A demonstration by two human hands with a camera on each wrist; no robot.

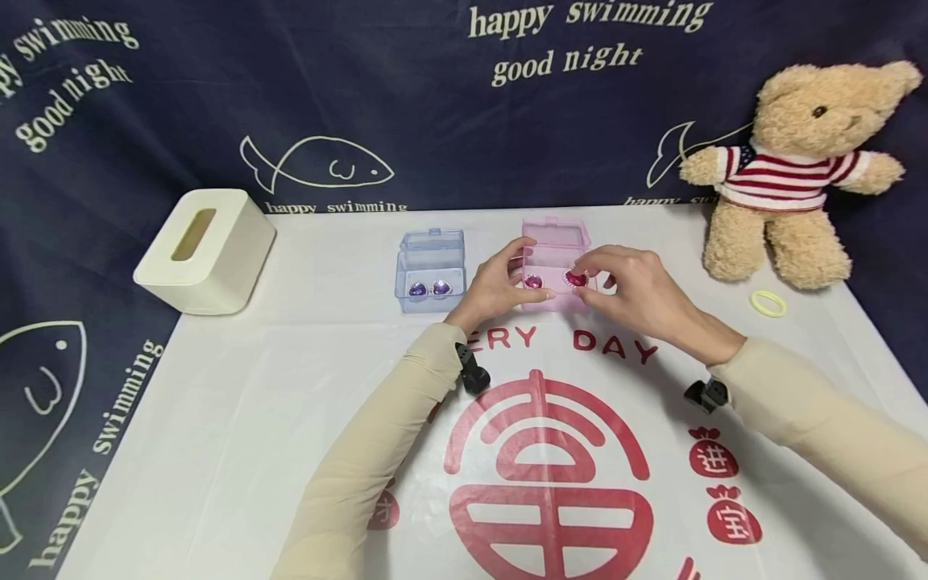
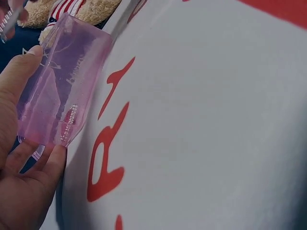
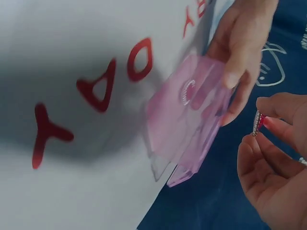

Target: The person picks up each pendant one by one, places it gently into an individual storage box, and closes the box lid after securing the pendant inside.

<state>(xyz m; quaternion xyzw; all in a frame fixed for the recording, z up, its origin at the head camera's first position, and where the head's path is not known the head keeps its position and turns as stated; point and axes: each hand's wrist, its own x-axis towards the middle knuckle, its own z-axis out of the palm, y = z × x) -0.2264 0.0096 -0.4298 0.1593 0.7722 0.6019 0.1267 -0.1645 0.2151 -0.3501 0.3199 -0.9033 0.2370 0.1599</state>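
Over at the far left of the table (image 1: 254, 403) stands the tissue box (image 1: 242, 262), at the far right the teddy bear (image 1: 790, 185), with a ring (image 1: 768, 312) lying just before it. The curtain (image 1: 435, 97) hangs behind everything. Between box and bear, the left-hand case (image 1: 431, 259) has two gems (image 1: 441, 288) side by side in it; to its right is the second case (image 1: 548, 258), one stone (image 1: 533, 281) inside. The person's left hand (image 1: 496, 286) grips that case's left side, while the right hand (image 1: 638, 290) pinches another stone (image 1: 576, 277) near its right side.

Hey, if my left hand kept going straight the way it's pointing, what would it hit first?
The pink box, which your left hand is holding. After that, probably your right hand pinching a red gem, though height is unclear.
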